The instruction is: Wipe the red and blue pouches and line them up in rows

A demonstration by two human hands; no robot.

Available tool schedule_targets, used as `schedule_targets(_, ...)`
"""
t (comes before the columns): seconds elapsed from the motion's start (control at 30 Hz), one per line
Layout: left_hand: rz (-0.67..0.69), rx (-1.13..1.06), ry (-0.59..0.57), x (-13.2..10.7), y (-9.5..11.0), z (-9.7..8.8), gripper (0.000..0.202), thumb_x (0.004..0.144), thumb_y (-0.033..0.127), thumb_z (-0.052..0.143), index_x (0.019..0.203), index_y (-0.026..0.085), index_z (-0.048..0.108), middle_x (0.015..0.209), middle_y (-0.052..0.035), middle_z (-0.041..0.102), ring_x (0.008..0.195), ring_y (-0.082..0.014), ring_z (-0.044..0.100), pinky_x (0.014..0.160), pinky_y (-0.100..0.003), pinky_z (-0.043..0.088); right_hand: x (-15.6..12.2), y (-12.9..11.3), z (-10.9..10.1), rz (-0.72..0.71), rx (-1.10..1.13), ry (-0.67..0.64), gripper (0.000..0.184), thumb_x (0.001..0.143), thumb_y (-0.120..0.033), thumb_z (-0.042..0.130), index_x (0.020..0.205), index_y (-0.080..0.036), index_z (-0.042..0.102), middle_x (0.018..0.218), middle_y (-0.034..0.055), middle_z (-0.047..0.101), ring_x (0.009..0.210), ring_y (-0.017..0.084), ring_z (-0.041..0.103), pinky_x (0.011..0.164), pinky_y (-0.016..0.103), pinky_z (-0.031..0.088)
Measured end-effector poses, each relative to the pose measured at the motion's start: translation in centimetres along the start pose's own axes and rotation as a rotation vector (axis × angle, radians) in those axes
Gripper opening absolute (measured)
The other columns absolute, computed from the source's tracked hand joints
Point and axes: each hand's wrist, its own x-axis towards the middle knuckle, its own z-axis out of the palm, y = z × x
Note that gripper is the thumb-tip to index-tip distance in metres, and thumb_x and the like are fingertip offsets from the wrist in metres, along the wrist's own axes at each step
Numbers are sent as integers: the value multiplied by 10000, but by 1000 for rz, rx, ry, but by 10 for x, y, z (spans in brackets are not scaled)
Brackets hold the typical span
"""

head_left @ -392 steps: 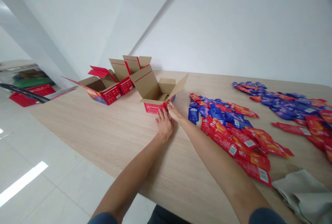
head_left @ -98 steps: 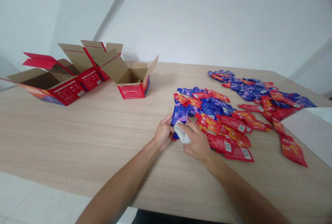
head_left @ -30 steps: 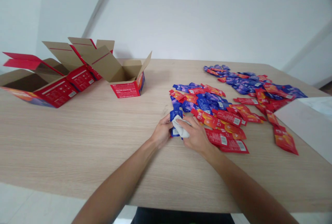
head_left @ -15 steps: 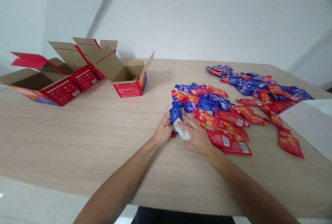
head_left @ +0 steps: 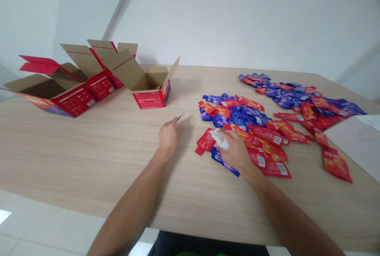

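1. Left hand, mid-frame, is pinching a thin pouch seen edge-on; right hand is clutching a white cloth!
2. That right hand is hiding part of the pouch pile, centre-right; open boxes are lining the worktop, upper left.
3. Barcodes are showing; white lettering is blurring beyond reading.

Bright, soft shadows, glare on floor

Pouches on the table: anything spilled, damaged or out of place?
No spill or tear is visible, though small damage couldn't be made out. One red pouch sticks out toward the near side from the right-hand heap, beside the white sheet. It looks slightly stray because most pouches there lie bunched.
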Motion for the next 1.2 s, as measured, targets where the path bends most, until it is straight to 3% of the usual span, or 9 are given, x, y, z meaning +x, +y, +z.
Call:
schedule_targets(0.2, -38, 180, 70, 1, 1, 17, 503, 908, 73, 311, 1357, 110, 534, 1341, -233, 595, 1345, -397, 424, 1088, -697, 219, 3, 8, 0, 17, -20, 3, 563, 730, -127, 617, 1280, -245, 630, 1239, 92, 616, 1138, 268, 590, 983, 436, 531)
schedule_targets(0.37, -18, 226, -35, -2, 7, 26, 438, 907, 170, 401, 1268, 23, 599, 1400, -294, 517, 1368, -465, 362, 1084, -735, 163, 4, 9, 0, 9, -15, -19, 538, 750, -124, 603, 1275, -240, 631, 1225, 92, 628, 1122, 261, 589, 987, 443, 527)
schedule_targets(0.53, 46, -7, 27, -6, 28, 19, 462, 955, 353, 412, 1212, 39, 633, 1388, -284, 524, 1373, -425, 364, 1132, -584, 216, 6, 12, 1, 25, 6, 14, 499, 772, -153, 622, 1261, -252, 643, 1184, 83, 655, 1095, 262, 600, 974, 454, 533)
schedule_targets(0.67, 162, -472, -109, -25, 57, 29, 375, 853, 502, 609, 872, 140, 706, 1024, -218, 669, 1213, -391, 494, 1137, -498, 232, 7, 13, 1, 40, 1, 75, 478, 780, -170, 624, 1251, -245, 653, 1155, 90, 658, 1078, 272, 613, 973, 467, 533)
schedule_targets(0.73, 145, -600, -142, -34, 68, 38, 319, 708, 471, 772, 799, 180, 676, 1007, -189, 661, 1237, -408, 455, 1136, -497, 225, 7, 12, 0, 39, 4, 89, 474, 781, -169, 622, 1249, -239, 653, 1152, 95, 657, 1076, 276, 617, 972, 467, 535)
schedule_targets(0.87, 50, -596, -198, -37, 69, 46, 365, 569, 325, 847, 814, 194, 611, 1046, -166, 644, 1198, -393, 481, 1060, -461, 311, 6, 8, -1, 38, 32, 87, 467, 786, -166, 619, 1248, -223, 651, 1173, 103, 656, 1082, 274, 623, 979, 455, 534)
schedule_targets(0.97, -68, -733, -191, -30, 61, 42, 320, 594, 254, 806, 805, 218, 569, 841, -83, 637, 988, -321, 585, 883, -390, 398, 6, 4, -2, 25, 68, 88, 466, 790, -169, 625, 1253, -216, 648, 1200, 106, 646, 1090, 267, 625, 982, 441, 536)
schedule_targets(1.07, -121, -865, -243, -26, 57, 36, 210, 678, 242, 735, 793, 210, 561, 676, -6, 575, 744, -223, 581, 731, -325, 404, 5, -1, -3, -7, 115, 102, 472, 798, -175, 630, 1267, -226, 635, 1221, 104, 634, 1090, 264, 626, 970, 436, 545)
schedule_targets(1.2, -153, -1334, -459, -31, 63, 29, 300, 683, 147, 652, 976, 176, 596, 765, -19, 660, 678, -178, 603, 675, -302, 456, 3, -9, -7, -53, 148, 139, 517, 814, -177, 629, 1324, -251, 596, 1265, 104, 603, 1139, 271, 601, 1006, 445, 529)
